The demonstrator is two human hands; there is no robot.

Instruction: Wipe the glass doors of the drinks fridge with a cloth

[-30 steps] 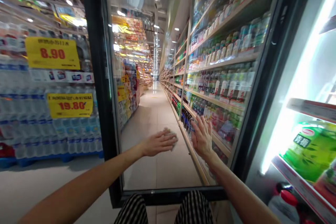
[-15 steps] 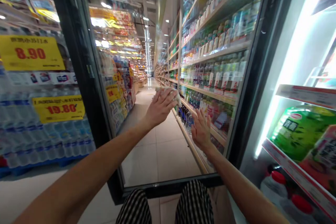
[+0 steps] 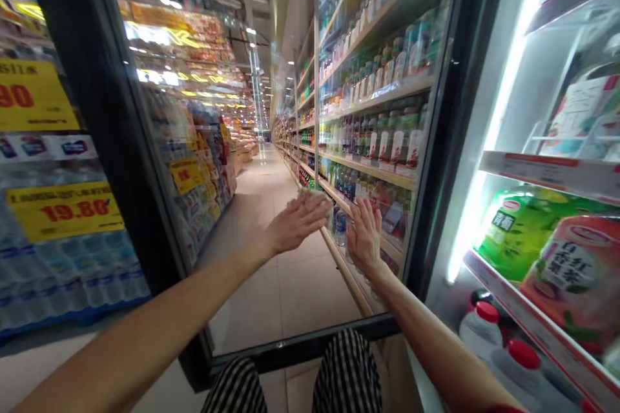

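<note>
The cloth (image 3: 310, 191) lies under the left hand (image 3: 301, 221), between it and the door glass (image 3: 247, 310); only its edge shows. The left fingers are extended, close together, laid over the cloth; whether they pinch it cannot be told. The right hand (image 3: 364, 232) is beside it, near the lower right of the pane, fingers extended, slightly parted, nothing held; contact with the glass is not clearly visible. A black frame (image 3: 271, 356) surrounds the pane. To the right, a lit shelf (image 3: 537, 319) bears green and red pouches (image 3: 581, 271).
</note>
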